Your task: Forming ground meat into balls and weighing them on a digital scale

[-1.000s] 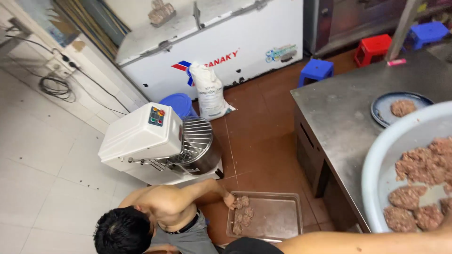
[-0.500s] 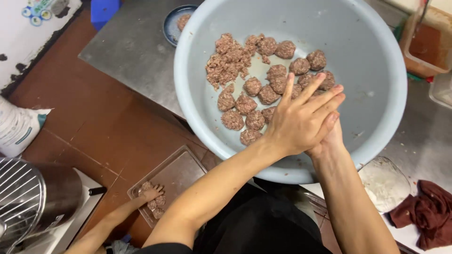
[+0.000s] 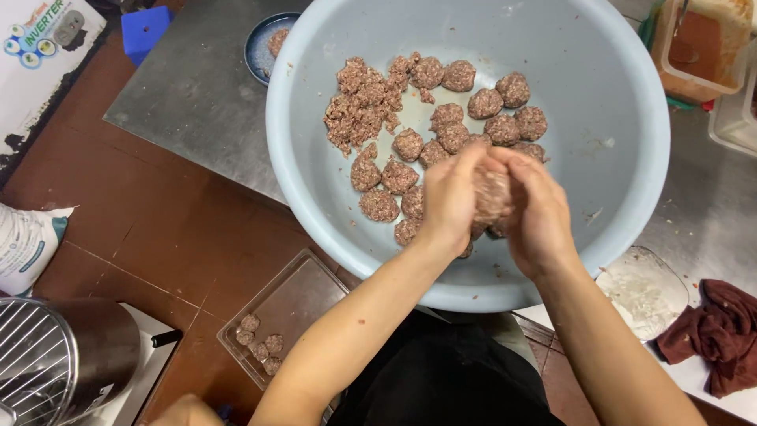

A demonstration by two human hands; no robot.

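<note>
Left hand and right hand cupping meat lump, over bowl, meatballs behind

Meatballs in bowl on table — tray below, left.

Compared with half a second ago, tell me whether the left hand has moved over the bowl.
Yes. The left hand lay flat over the right; against the bowl rim it has turned to cup a meat lump beside the right hand.
</note>
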